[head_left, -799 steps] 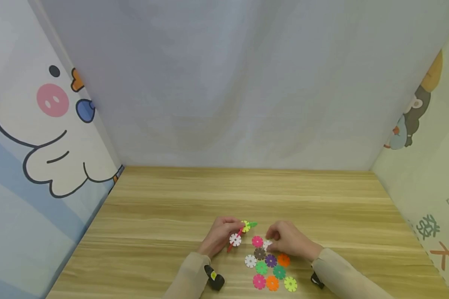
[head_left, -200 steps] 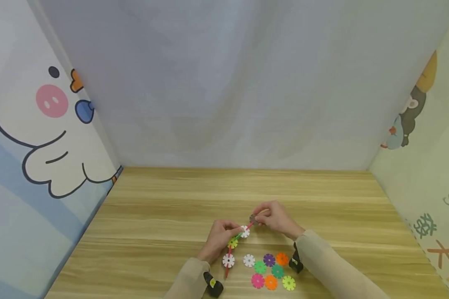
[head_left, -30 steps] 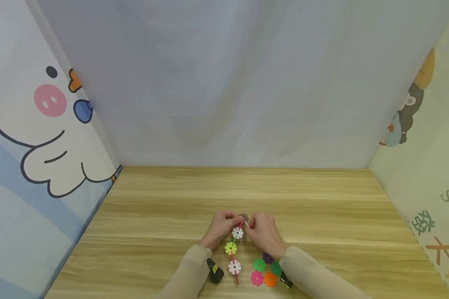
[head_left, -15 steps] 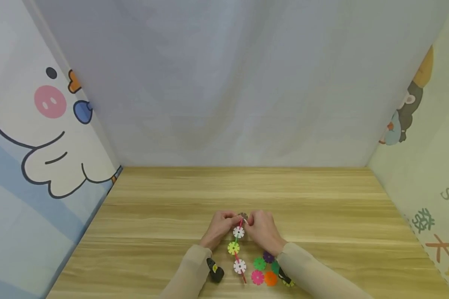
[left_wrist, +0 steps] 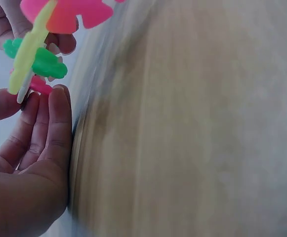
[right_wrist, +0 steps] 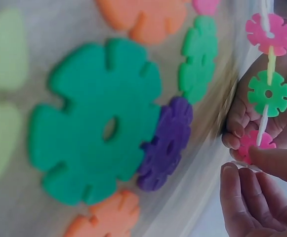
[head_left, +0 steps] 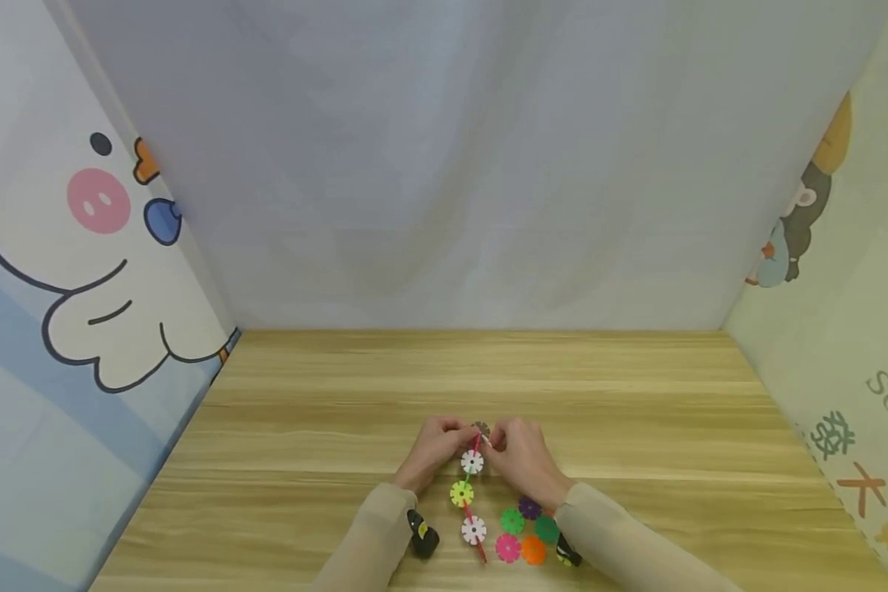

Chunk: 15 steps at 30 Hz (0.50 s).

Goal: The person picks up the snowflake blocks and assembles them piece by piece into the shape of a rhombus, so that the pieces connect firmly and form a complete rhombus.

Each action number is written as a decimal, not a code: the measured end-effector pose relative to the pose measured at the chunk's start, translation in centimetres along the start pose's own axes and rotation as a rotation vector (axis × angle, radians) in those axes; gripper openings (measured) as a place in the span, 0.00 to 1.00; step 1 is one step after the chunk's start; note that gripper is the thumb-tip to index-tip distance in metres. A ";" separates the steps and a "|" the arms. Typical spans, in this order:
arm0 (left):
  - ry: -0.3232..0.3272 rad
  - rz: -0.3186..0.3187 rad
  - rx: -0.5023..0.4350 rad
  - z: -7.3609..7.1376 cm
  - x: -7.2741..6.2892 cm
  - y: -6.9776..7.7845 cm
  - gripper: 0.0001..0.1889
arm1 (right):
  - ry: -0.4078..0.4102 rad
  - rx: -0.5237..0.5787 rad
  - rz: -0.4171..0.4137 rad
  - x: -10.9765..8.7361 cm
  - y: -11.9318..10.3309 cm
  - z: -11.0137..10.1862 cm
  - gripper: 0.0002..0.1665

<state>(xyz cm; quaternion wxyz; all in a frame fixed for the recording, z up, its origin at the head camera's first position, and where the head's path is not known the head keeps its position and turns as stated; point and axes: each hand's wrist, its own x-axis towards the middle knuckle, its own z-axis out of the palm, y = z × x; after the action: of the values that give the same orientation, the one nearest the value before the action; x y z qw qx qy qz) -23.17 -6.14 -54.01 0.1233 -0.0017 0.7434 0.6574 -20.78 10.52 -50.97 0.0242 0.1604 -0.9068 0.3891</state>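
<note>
A chain of notched, flower-shaped plastic discs (head_left: 462, 493) runs lengthwise away from the person, its long axis bending slightly, with a red edge-on disc (head_left: 482, 555) nearest the body and a brown round disc (head_left: 481, 428) at the far end. White and yellow members show their faces to the head camera; pink and green ones between them stand edge-on, like thin strips. At the chain's far end, the left hand (head_left: 435, 448) pinches the brown disc, while from the chain's right the right hand (head_left: 521, 456) pinches a white disc (head_left: 486, 441) edge-on beside it; whether the two are slotted together I cannot tell.

Right of the chain's near half lie loose discs (head_left: 513, 521) in light green, purple, dark green, pink and orange, each with slots round the rim. Around the chain spreads a streaked wood-grain tabletop (head_left: 340, 395); beyond it hangs softly folded pale cloth (head_left: 444, 164). Cartoon-printed panels (head_left: 44, 247) stand far to the chain's left and right.
</note>
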 end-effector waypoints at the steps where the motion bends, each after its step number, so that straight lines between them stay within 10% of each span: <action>1: -0.001 0.006 0.006 0.0 0.0 0.0 0.08 | -0.001 0.006 -0.003 -0.1 0.0 0.0 0.12; 15: 0.013 0.019 0.010 0.0 -0.2 0.0 0.09 | -0.076 0.015 0.000 -1.9 1.1 -2.6 0.06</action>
<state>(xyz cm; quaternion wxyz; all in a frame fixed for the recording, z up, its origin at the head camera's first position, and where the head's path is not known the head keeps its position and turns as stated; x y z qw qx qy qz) -22.96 -6.14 -54.01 0.1124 0.0018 0.7474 0.6548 -19.52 13.61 -50.31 -0.0117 0.1754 -0.9040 0.3896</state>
